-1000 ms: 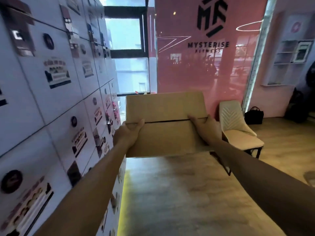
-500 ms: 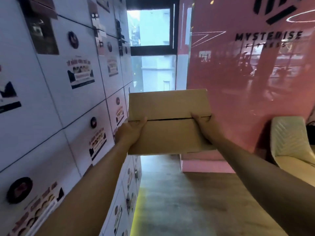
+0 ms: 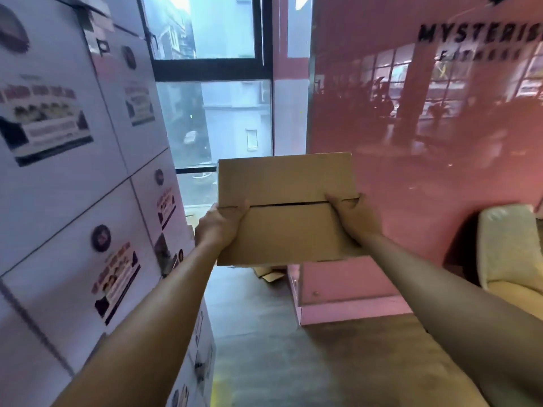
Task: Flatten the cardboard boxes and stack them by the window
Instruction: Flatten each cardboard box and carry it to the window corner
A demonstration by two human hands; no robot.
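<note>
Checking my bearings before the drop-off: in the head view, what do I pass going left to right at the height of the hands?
White stacked cartons → left hand → cardboard box held in both hands → right hand → pink wall → cream chair.

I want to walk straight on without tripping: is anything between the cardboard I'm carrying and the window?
Nothing visible blocks the way. Both the left hand and right hand grip the flattened box, and the floor ahead looks open up to the window. Only some cardboard pieces lie on the floor there, partly hidden by the box.
</note>
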